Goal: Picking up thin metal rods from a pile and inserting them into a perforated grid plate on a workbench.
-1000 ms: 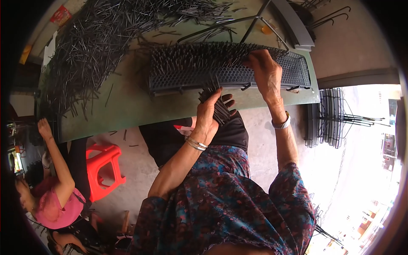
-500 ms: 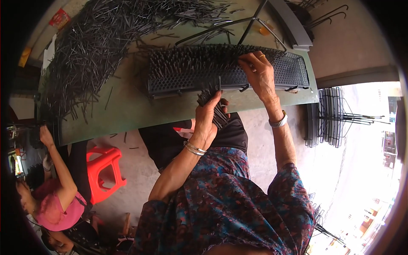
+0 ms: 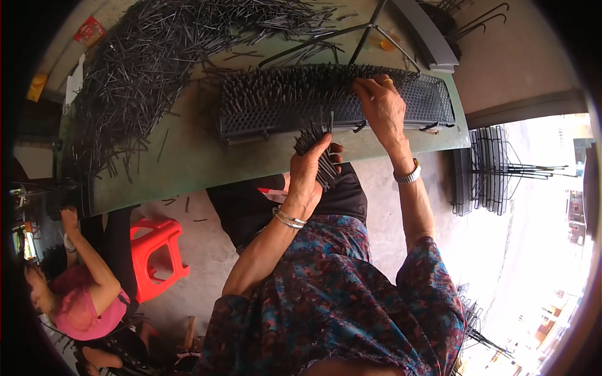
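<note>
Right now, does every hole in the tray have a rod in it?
No, the tray shows bare holes at its right end, while rods stand thickly toward its left.

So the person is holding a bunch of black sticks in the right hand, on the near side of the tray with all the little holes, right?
Not quite: it's the wrong hand. The head view shows the bunch of black sticks in the left hand, on the near side of the tray.
</note>
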Demonstrator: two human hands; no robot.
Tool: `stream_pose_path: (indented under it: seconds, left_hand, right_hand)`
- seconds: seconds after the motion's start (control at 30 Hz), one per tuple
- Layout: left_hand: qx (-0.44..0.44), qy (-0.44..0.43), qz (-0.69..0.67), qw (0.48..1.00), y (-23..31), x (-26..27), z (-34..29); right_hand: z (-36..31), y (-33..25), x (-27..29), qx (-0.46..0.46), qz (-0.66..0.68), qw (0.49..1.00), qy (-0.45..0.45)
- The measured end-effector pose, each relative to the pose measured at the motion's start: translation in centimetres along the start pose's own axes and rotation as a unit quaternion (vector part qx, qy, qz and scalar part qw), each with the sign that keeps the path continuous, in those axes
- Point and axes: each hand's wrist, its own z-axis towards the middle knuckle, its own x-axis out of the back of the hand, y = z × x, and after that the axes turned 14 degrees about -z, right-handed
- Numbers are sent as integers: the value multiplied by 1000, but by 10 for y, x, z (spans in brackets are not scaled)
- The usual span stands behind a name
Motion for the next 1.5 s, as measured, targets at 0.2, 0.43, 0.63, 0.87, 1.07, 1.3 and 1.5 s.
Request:
stream_pose_path:
  seconds: [0.2, 0.43, 0.63, 0.87, 1.07, 1.3, 1.5]
  left_hand:
    - [-1, -1, 22, 1000, 4, 0, -4]
    - [14, 1, 48, 999, 0, 1, -3]
    - [68, -4, -22, 997, 0, 9, 12]
    - [87, 6, -23, 996, -8, 8, 22]
    - [67, 10, -38, 997, -10, 11, 23]
    - [44, 14, -25, 999, -9, 9, 20]
    - [43, -6, -16, 999, -8, 4, 13]
  right_hand:
    - [-15, -23, 27, -77, 253, 941, -211]
    - [-18, -15, 31, -39, 373, 858, -352]
    - [-11, -4, 49, -107, 297, 939, -139]
    - [3, 11, 23, -71, 201, 977, -29]
    - [12, 18, 22, -34, 194, 978, -66]
    - [23, 30, 23, 6, 172, 980, -102]
    - [20, 34, 13, 102, 184, 974, -85]
